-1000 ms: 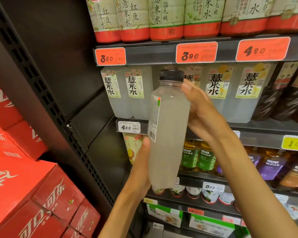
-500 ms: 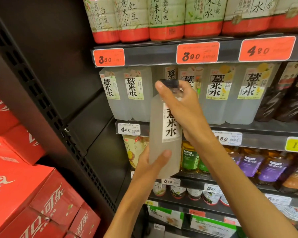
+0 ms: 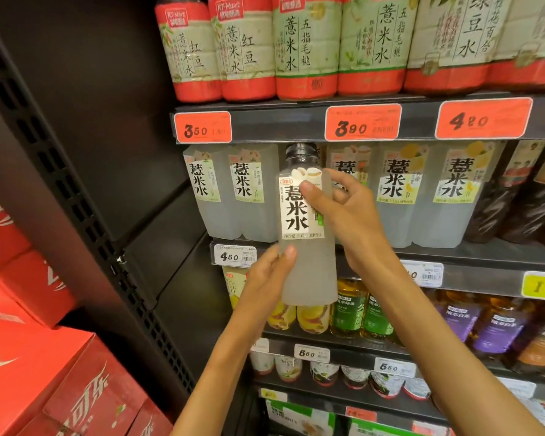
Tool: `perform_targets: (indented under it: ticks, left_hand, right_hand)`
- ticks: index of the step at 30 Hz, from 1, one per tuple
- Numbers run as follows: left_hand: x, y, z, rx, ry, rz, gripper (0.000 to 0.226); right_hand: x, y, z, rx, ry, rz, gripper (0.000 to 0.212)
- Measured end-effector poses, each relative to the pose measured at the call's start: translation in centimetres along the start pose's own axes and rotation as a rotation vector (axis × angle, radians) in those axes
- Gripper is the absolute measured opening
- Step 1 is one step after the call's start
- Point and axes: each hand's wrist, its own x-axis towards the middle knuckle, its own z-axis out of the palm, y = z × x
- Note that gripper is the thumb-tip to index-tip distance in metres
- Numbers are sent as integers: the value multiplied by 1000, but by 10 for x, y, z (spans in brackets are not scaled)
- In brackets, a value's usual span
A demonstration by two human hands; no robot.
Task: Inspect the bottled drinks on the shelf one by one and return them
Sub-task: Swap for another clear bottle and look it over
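I hold a cloudy white drink bottle (image 3: 306, 262) with a black cap upright in front of the second shelf, its white label with black characters facing me. My right hand (image 3: 343, 212) grips its upper part, thumb across the label. My left hand (image 3: 268, 278) holds the lower part from the left, thumb on the front. Behind it stand matching bottles (image 3: 243, 193) in a row on the shelf (image 3: 472, 256), with a gap where the held bottle hangs.
Red-capped, red-based tea bottles (image 3: 306, 51) fill the top shelf. Green, purple and brown bottles (image 3: 375, 316) line the lower shelf. Orange price tags (image 3: 362, 122) run along the shelf edge. Red cola cartons (image 3: 44, 372) are stacked at the left beside the black perforated upright (image 3: 76, 196).
The bottle has been turned from its side to label-front and raised toward the second shelf. My right hand shifted from the cap to the upper label; the left thumb moved up the bottle.
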Motion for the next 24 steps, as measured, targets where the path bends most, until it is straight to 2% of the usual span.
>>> perform_targets:
  ticks: [3,6,12,14,17,20,24]
  left_hand:
    - [10,-3,5,125,84,116,39]
    - [12,-8,15,116,163,215,40]
    - [25,-9,19,6,263,271,43]
    - [27,-8,21,-18,296,273,45]
    - [29,-11,22,-39,340,281,45]
    - [31,-14,24,-59,371,270,48]
    - [35,-15,30,-78,388,222,53]
  right_hand:
    - [-1,7,6,-63,97,-62,44]
    - [-2,13,11,-91,146,-96,52]
    - [8,13,14,-203,128,-132,45]
    - [9,12,12,-341,85,-166,45]
    - [6,11,8,-652,47,-240,63]
    - [3,13,6,-918,93,-330,69]
    - [5,16,7,-1064,175,-371,77]
